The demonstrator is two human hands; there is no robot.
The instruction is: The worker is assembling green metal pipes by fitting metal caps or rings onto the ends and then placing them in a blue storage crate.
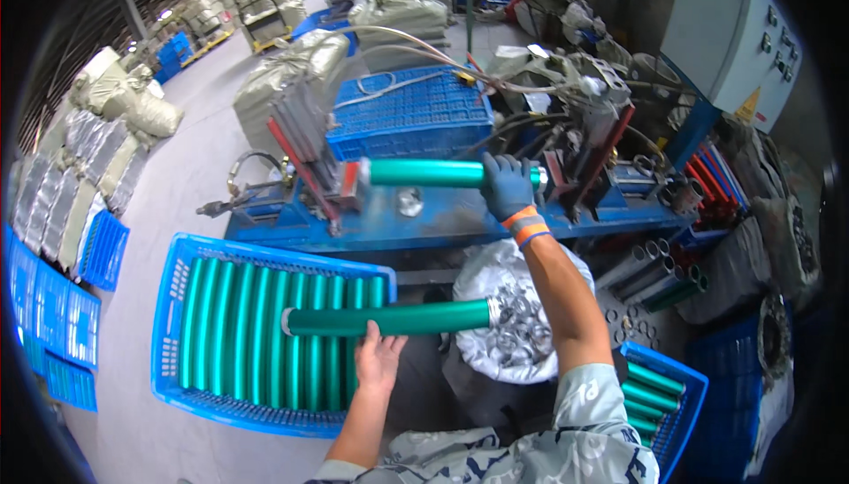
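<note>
Your left hand (378, 356) is bare and holds a green cylinder (389, 318) level from beneath, fingers curled up around its underside, thumb side hidden. That cylinder juts out past the right rim of the blue crate (172, 307), its metal end just beside the white bag of metal parts (513, 316). The crate itself is packed edge to edge with more green cylinders (256, 329).

Your right hand (506, 185), in a dark glove with an orange cuff, is clamped around the right end of a second green cylinder (429, 173), which lies level in the blue machine (460, 219), its left end against a red-edged clamp (354, 179).

Between the machine's front edge and the crate's far rim runs only a narrow gap. Left of the crate the grey floor (177, 192) lies open
</note>
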